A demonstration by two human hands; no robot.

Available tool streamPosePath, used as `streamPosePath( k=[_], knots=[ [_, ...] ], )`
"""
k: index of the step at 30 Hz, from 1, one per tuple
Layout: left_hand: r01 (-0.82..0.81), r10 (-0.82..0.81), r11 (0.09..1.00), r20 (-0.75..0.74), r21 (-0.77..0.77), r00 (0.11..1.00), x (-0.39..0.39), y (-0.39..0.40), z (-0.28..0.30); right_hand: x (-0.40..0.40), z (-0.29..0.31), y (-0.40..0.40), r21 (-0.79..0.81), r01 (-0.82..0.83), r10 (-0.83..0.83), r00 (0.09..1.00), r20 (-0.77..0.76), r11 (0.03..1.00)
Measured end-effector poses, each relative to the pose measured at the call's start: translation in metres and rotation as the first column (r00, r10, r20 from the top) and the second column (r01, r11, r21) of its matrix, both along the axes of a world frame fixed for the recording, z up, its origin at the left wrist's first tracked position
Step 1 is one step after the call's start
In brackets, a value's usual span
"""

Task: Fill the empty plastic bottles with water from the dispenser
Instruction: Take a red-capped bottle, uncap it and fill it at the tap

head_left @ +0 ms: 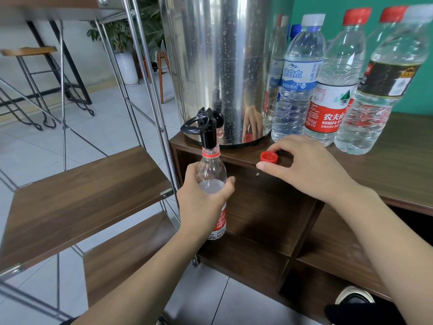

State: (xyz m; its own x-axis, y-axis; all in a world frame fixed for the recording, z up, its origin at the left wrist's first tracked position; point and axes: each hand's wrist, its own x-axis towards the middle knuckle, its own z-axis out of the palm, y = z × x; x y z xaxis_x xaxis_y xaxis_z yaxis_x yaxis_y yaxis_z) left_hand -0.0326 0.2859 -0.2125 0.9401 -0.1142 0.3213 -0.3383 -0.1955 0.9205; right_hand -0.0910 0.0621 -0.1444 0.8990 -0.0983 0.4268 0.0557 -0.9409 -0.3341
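Clear plastic bottle with a red neck ring [212, 170] stands upright under the black tap [207, 131] of a shiny steel water dispenser [225, 66], nearly full. The left hand [202, 202] wraps around its middle. At three o'clock, the right hand [304, 166] rests on the dark wood bench [398, 165], fingers curled loosely beside a loose red screw cap [269, 157]. At one o'clock stand capped, filled bottles [328, 90].

A wooden cabinet [386, 165] with open compartments was seen against a green wall [332, 10]; to its left, a metal-framed shelf [77, 184], and farther back a stool [28, 51] and a potted plant [121, 36] on a tiled floor
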Motion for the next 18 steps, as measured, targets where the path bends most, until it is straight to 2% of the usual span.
streamPosePath(
  k=[18],
  knots=[
    [0.004, -0.004, 1.0, -0.008, -0.003, 1.0, -0.0016, 0.0009, 0.0003, 0.0002, -0.0008, -0.0009, 0.004, -0.005, 0.005, 1.0, 0.003, 1.0]
  ],
)
